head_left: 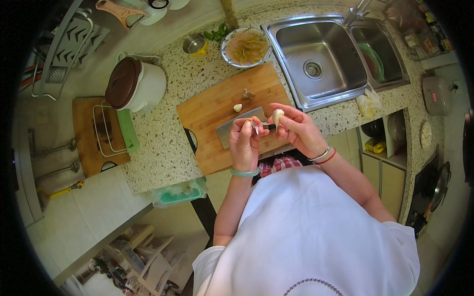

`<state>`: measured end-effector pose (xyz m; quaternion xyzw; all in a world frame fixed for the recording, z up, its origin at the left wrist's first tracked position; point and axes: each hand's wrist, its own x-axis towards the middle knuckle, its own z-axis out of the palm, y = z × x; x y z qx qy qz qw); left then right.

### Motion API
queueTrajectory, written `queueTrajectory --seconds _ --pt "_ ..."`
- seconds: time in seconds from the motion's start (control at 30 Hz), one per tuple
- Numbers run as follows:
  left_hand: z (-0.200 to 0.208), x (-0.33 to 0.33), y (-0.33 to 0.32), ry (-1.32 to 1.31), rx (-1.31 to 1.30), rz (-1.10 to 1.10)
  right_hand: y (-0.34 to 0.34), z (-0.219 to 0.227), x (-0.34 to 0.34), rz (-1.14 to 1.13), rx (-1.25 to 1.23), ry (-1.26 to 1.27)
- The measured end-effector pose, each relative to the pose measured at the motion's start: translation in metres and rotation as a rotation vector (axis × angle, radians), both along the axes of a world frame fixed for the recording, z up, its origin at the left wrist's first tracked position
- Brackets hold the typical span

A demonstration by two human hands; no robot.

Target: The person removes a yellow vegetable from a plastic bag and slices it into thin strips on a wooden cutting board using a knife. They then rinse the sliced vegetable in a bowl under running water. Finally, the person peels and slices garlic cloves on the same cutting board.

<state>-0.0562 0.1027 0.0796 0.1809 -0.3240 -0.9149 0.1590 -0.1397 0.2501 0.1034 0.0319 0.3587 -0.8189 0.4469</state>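
Above the wooden cutting board [212,108], my right hand [303,133] pinches a pale garlic clove [277,117] between thumb and fingers. My left hand [244,148] is closed beside it, fingertips pinching a small white piece of garlic peel [256,129]. Beneath my hands a cleaver [227,134] lies flat on the board, its dark handle partly hidden by my fingers. A peeled garlic clove [238,107] rests just beyond the blade. Farther back on the board sits a small brownish garlic remnant [248,93].
Behind the board stand a bowl of sliced greenish food [247,47] and a small metal cup [195,44]. To the right is a double steel sink [321,54]. A white pot with a brown lid [140,86] stands left. A green plastic tray [182,193] hangs by the counter edge.
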Motion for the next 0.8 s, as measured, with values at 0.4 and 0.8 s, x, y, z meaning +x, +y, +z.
queueTrajectory --seconds 0.4,0.8 --pt "0.023 -0.001 0.007 -0.180 -0.534 -0.105 0.006 0.009 -0.005 0.073 0.357 0.577" --pt "0.024 -0.004 0.007 -0.236 -0.678 -0.133 0.004 0.013 -0.005 -0.044 0.508 1.053"
